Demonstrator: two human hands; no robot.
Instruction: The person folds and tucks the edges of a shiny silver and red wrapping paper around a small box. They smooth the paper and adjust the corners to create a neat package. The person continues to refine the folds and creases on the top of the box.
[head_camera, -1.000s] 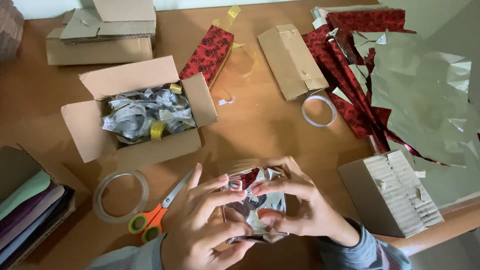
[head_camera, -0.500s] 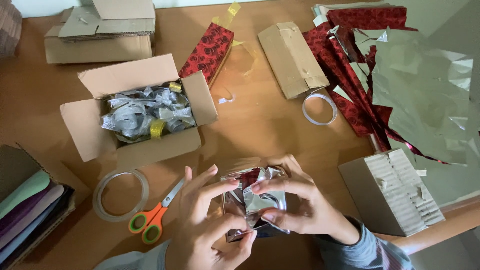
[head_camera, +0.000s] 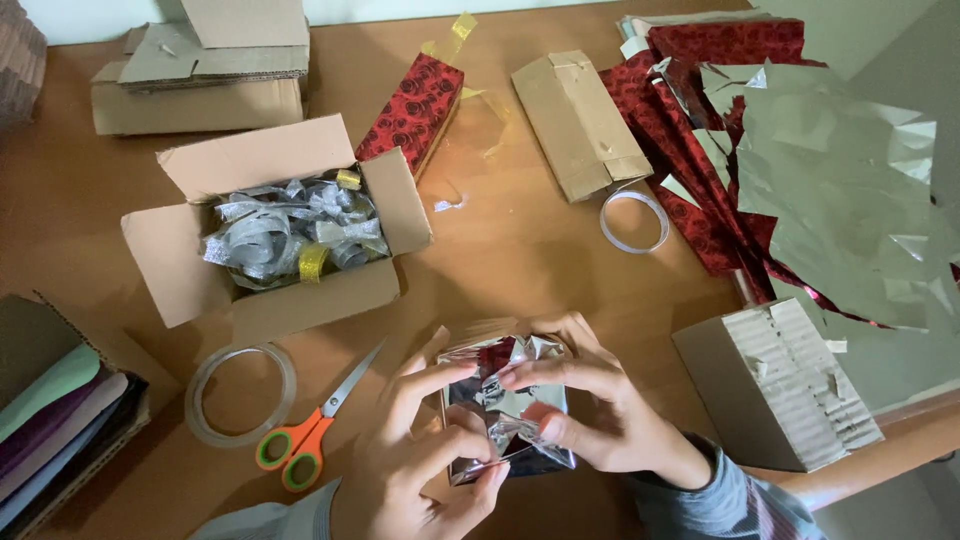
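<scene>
Both hands, left hand (head_camera: 425, 450) and right hand (head_camera: 590, 405), pinch silver wrapping folds on a small box (head_camera: 505, 415); the thin foil could tear or spring open.

Both hands grip a small parcel (head_camera: 505, 410) wrapped in silver foil, with red paper showing at its top edge. The left hand (head_camera: 425, 455) holds the near left side, fingers pinching the lower corner. The right hand (head_camera: 590, 405) covers the right side, fingers pressed on the folded foil. The parcel sits low over the table (head_camera: 520, 250).

Scissors (head_camera: 310, 430) with orange handles lie just left of the left hand. A tape roll (head_camera: 240, 393) lies beside the scissors. An open box (head_camera: 275, 245) of silver ribbon stands beyond them. A second tape roll (head_camera: 634, 220) lies further back, near the foil sheets (head_camera: 850, 190). A corrugated box (head_camera: 775, 385) stands right of the right hand.
</scene>
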